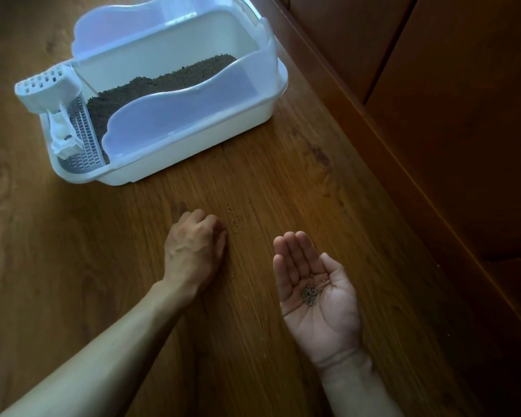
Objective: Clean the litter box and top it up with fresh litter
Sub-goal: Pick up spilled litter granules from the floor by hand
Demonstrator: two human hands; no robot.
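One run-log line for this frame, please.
left hand: fingers curled, on floor by spilled granules | right hand: palm up, cupping collected granules | litter box: holds litter

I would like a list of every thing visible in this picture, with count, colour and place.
litter box: one, white with translucent walls, on the floor, upper left
litter in box: dark brown bed, inside the box
scoop: one, white, slotted, at the box's left end
stray granules: several, brown, on the floor between the hands
granules in palm: small pile, grey-brown
floor: wood, brown
left hand: fingers curled, on the floor
right hand: palm up, open
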